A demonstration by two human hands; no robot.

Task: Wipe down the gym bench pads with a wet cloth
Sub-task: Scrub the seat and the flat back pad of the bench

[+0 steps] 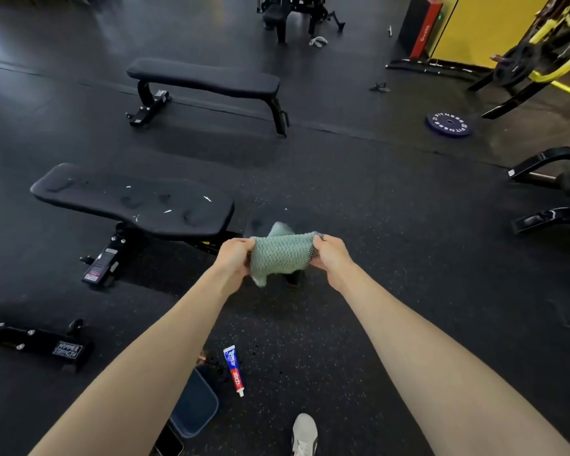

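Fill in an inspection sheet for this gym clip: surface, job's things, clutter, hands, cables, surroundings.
Surface: dark speckled rubber floor.
Job's things: green cloth stretched between both hands; near bench pad scuffed with white marks; far bench untouched.
Clutter: tube, blue tub, phone by the feet.
Hands: left hand and right hand each grip a cloth end.
Cables: nothing seen.
Surroundings: weight plate, yellow machine.

two benches (135,202) (204,77), one cloth (282,255), one tube (234,370), one weight plate (448,124).
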